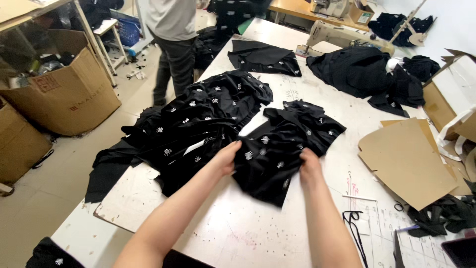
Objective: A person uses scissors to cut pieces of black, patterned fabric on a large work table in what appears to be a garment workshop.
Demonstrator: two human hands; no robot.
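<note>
View from above a white work surface (238, 233) covered in black cloth. 2 bare forearms reach in from the near edge. The left hand (225, 158) and the right hand (310, 166) both grip a small black garment (277, 154) dotted with white flower shapes. It lies rumpled at the middle of the surface, between the 2 hands. The left fingers are curled narrowly over its left edge, holding the cloth. The right fingers are tucked into the cloth at its right edge, pinching it.

Just left of it, touching, sits a larger pile (193, 124) of the same spotted black fabric, spilling over the left edge of the surface. A folded black piece (263, 57) lies farther away. At far right is a heap of plain black cloth (362, 69) beside a cream sewing machine (342, 34). Brown cardboard sheets (404, 159) lie on the right. A black cord (354, 221) lies near the right forearm.

On the floor at left stand cardboard boxes (69, 94). Another person (173, 39) stands at the far left edge of the surface, seen only from chest to legs.
</note>
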